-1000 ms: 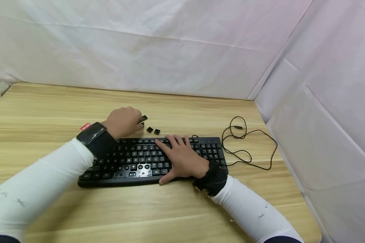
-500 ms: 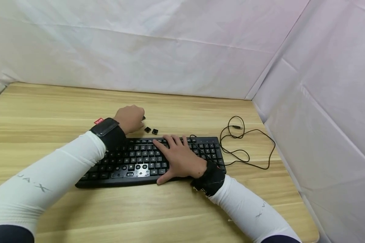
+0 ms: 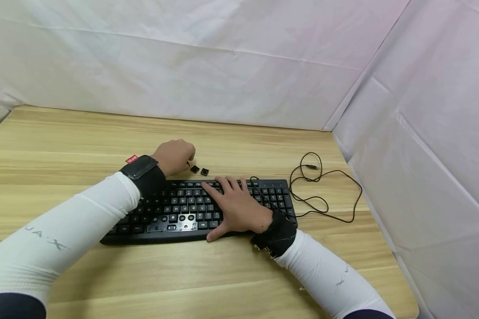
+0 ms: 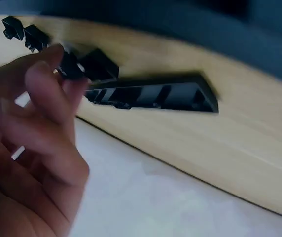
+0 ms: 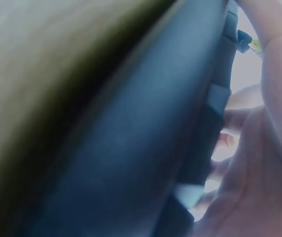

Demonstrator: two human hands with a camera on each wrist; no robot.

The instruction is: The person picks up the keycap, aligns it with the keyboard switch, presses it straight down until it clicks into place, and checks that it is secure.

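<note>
A black keyboard [image 3: 167, 237] lies on the wooden table, with a patch of bare key sockets [image 3: 175, 223] near its front edge. My right hand [image 3: 239, 212] rests spread across its right half, thumb at the front edge. Beyond the back edge, my left hand [image 3: 175, 156] reaches down to the tabletop. In the left wrist view its thumb and a finger pinch a small black keycap [image 4: 70, 65]. Close behind that are another keycap [image 4: 99, 64] and a long space bar keycap [image 4: 153, 94], both hidden by the hand in the head view.
Two loose keycaps, one [image 3: 194, 169] and another [image 3: 205, 172], lie just behind the keyboard. A looped black cable [image 3: 323, 212] with its plug [image 3: 312, 167] lies to the right. White cloth walls [image 3: 207, 79] stand at the back and right of the table [image 3: 223, 283].
My left hand has moved to the right and over the keycaps that showed beside its fingers, and it now pinches one. The right hand stays on the keyboard.
</note>
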